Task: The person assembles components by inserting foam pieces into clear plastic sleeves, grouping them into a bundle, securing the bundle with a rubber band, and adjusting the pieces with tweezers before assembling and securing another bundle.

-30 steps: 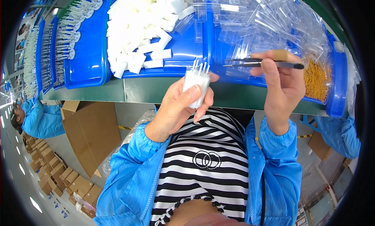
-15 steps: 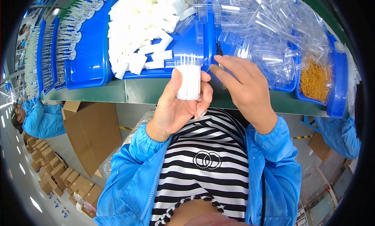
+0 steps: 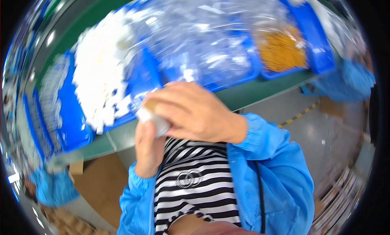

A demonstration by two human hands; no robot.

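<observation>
Between my hands is a small white block [image 3: 159, 124], blurred by motion; clear plastic glints at its far end. My left hand [image 3: 148, 149] grips it from the near left, thumb along its side. Across its top and right side my right hand [image 3: 195, 111] is wrapped, hiding much of the block; one finger has a tan covering. Just beyond the hands, white block pieces [image 3: 99, 64] are heaped in a blue tray. Clear plastic sleeves [image 3: 203, 44] fill the tray to its right.
Yellow rubber bands [image 3: 282, 52] lie in a blue tray at the right. Trays of thin whitish parts [image 3: 50, 93] stand at the far left on the green table [image 3: 260, 91]. A large cardboard box [image 3: 101, 182] is below left. Blue-sleeved people sit at both sides.
My right hand has come over and closed on the white block in my left hand. Both hands have moved left, and the whole view has turned and blurred.
</observation>
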